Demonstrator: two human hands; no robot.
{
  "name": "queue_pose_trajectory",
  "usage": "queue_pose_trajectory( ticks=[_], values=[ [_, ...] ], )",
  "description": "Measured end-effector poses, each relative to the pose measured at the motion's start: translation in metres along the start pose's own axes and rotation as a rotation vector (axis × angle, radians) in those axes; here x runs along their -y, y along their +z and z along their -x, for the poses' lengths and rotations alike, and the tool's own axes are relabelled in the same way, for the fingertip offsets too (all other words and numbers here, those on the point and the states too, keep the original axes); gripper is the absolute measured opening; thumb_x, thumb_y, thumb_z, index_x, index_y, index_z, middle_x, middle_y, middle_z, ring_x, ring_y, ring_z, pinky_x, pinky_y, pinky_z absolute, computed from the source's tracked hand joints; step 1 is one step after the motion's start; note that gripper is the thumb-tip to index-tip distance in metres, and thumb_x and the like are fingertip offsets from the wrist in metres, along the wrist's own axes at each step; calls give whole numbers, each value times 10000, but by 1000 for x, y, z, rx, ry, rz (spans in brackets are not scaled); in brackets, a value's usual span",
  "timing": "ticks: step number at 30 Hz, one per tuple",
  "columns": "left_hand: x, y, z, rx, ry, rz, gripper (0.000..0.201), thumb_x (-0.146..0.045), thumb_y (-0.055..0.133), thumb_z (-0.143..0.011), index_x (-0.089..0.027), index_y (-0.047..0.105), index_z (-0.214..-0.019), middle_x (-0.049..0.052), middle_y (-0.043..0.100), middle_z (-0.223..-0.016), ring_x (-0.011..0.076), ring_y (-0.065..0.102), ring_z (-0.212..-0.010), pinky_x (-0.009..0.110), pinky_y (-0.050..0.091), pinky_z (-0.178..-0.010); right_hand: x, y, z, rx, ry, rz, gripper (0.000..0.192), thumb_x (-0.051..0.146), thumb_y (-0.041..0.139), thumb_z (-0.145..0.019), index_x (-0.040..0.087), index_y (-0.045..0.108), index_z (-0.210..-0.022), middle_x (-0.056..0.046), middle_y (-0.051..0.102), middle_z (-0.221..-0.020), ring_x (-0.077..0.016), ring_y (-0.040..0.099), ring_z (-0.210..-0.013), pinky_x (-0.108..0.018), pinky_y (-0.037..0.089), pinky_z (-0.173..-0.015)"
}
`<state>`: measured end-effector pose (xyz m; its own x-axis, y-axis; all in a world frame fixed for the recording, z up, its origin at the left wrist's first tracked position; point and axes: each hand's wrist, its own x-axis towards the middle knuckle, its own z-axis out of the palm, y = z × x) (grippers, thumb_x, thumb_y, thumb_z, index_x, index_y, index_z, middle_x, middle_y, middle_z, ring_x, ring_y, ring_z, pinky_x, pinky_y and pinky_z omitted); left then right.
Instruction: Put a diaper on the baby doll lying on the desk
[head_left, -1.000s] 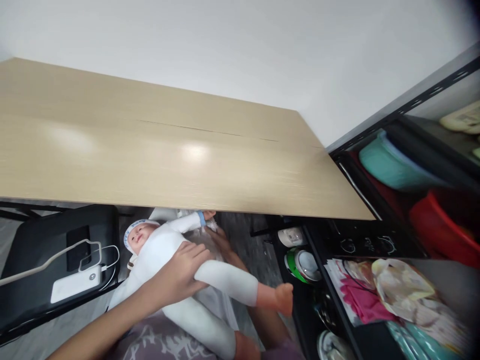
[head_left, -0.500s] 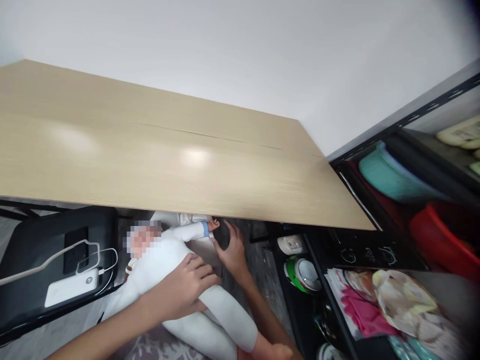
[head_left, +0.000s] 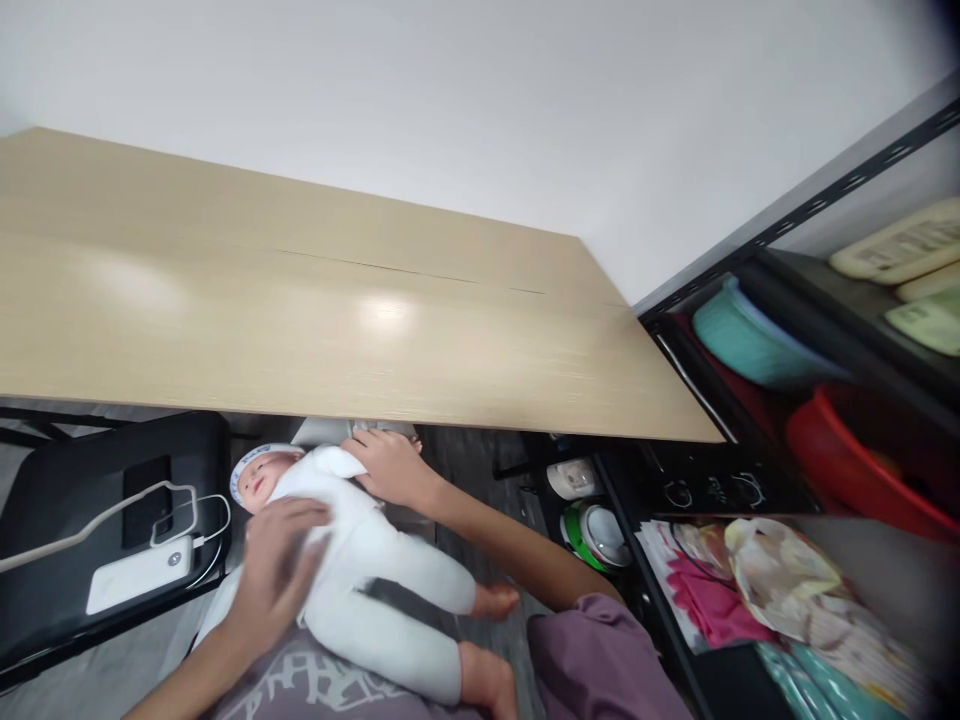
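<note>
A baby doll [head_left: 352, 530] in a white outfit and a patterned headband lies on its back across my lap, its head to the left and bare feet to the right. My right hand [head_left: 394, 468] is closed over the doll's arm on the far side, near the table edge; its fingers hide most of the sleeve. Over the near side of the doll's chest is my left hand [head_left: 281, 560], blurred, with thumb and fingers apart. Whether it touches the outfit I cannot tell. The doll's near arm is hidden behind that hand.
A wooden table [head_left: 300, 330] spans the view ahead, its edge just beyond the doll. To the left, a black chair [head_left: 60, 510] carries a white power bank [head_left: 140, 575] with a cable. A black shelf rack with a teal basin [head_left: 757, 340], red basin [head_left: 855, 460] and bags stands right.
My left hand has moved from the doll's hip up to its chest. My right hand has come from beside the doll's hand onto its arm. The doll has turned more face-up, legs apart.
</note>
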<state>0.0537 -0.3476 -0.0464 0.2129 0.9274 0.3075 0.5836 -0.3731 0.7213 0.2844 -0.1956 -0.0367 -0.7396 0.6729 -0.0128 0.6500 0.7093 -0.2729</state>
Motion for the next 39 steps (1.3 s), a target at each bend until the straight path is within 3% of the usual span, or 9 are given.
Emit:
queue_pose_trajectory(
  ticks=[1, 3, 6, 9, 13, 19, 24, 31, 39],
  values=[
    [16, -3, 23, -137, -149, -40, 232, -420, 526, -1188, -313, 649, -1354, 88, 748, -1381, 337, 671, -1340, 621, 453, -1227, 5, -5, 1, -13, -22, 8, 247, 243, 655, -1103, 198, 699, -1341, -125, 748, -1280, -314, 692, -1158, -414, 566, -940],
    [46, -7, 67, -222, -421, -55, 425, -605, 577, -1125, -266, 620, -1379, 141, 710, -1427, 398, 664, -1362, 695, 491, -1220, 14, -13, 3, -43, -48, 4, 270, 245, 630, -1117, 202, 692, -1376, -123, 740, -1291, -322, 674, -1191, -424, 562, -955],
    [76, -6, 110, -136, -734, 93, 739, -784, 646, -1007, -217, 576, -1477, 188, 703, -1506, 452, 684, -1414, 700, 580, -1187, 24, -22, 4, -101, -74, -34, 300, 255, 613, -1130, 212, 678, -1420, -108, 738, -1292, -310, 669, -1194, -419, 560, -971],
    [81, -2, 122, -27, -803, 215, 777, -787, 731, -939, -212, 621, -1450, 179, 763, -1494, 462, 712, -1431, 668, 593, -1217, 32, -32, 5, -183, -114, -82, 324, 254, 650, -1109, 208, 669, -1428, -101, 753, -1259, -293, 689, -1149, -412, 566, -972],
    [68, -11, 107, -55, -688, 239, 789, -694, 857, -864, -248, 659, -1484, 148, 800, -1479, 425, 785, -1344, 544, 691, -1106, 39, -56, 25, -359, -141, -169, 336, 261, 702, -1054, 219, 679, -1387, -87, 788, -1215, -283, 722, -1077, -403, 578, -944],
    [41, -58, 27, -11, -309, -34, 511, -602, 812, -922, -252, 767, -1292, 133, 848, -1302, 397, 824, -1181, 476, 704, -924, 27, -100, 88, -515, 90, -141, 374, 160, 656, -980, 266, 687, -1338, -77, 809, -1230, -311, 747, -1134, -419, 579, -962],
    [22, -76, -81, 127, -135, -183, 475, -582, 739, -952, -231, 774, -1269, 101, 844, -1120, 337, 791, -995, 395, 610, -815, -19, -97, 110, -523, 401, -14, 319, 202, 655, -973, 252, 706, -1284, -81, 823, -1114, -333, 771, -1025, -396, 546, -836],
    [28, -74, -183, 216, -72, -353, 508, -566, 707, -948, -220, 749, -1318, 127, 850, -1236, 383, 804, -1098, 398, 545, -840, -89, -74, 90, -515, 585, -41, 267, 385, 649, -1029, 244, 736, -1238, -109, 849, -1097, -339, 776, -960, -356, 479, -749],
    [67, -75, -258, 77, -149, -476, 657, -704, 656, -951, -202, 684, -1373, 173, 830, -1252, 414, 777, -1104, 421, 529, -829, -147, -70, 30, -600, 546, -114, 390, 519, 633, -1075, 252, 769, -1325, -128, 848, -1289, -365, 771, -1133, -403, 552, -881]
  ],
)
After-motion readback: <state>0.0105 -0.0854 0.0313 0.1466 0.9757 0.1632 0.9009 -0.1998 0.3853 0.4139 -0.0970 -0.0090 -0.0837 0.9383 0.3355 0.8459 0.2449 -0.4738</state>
